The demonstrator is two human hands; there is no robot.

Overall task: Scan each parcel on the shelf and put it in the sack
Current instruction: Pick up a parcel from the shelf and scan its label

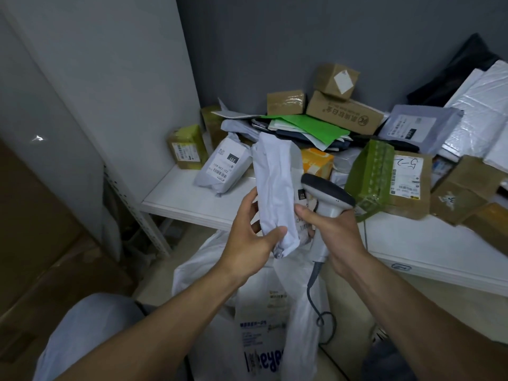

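The left hand [251, 237] gripped a crumpled white plastic mailer parcel [275, 193] above the white sack [264, 312]; right hand [334, 232] fingers clasped the grey handheld scanner [327, 196].

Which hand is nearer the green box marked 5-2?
Right. The right hand, gripping the scanner, is just beside the green box; the left hand holds the white parcel farther left.

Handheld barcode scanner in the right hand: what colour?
Light grey body, dark grey top on the handheld barcode scanner; head view.
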